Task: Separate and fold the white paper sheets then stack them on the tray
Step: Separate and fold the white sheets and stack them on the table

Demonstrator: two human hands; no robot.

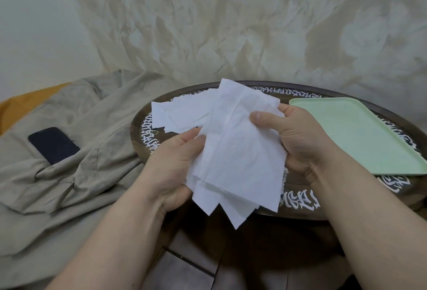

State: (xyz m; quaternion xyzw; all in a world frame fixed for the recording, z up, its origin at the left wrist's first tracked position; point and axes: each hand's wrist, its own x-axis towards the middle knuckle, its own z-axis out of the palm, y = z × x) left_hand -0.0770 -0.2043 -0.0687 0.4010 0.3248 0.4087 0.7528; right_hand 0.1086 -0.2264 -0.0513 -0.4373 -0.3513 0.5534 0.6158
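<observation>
Both my hands hold up a bundle of white paper sheets [233,151] above the near edge of a round dark table [298,199]. My left hand [178,162] grips the bundle's left side from below, thumb on top. My right hand [293,137] pinches the right side, thumb across the front sheet. Several pointed corners hang down at the bottom. More white sheets [175,116] lie behind on the table's left part. A pale green tray [360,132] sits on the table at the right, with nothing on it.
The table carries white lettering round its rim. A beige cloth [76,151] covers the surface to the left, with a dark phone [53,145] lying on it. A patterned curtain hangs behind. Tiled floor shows below the table.
</observation>
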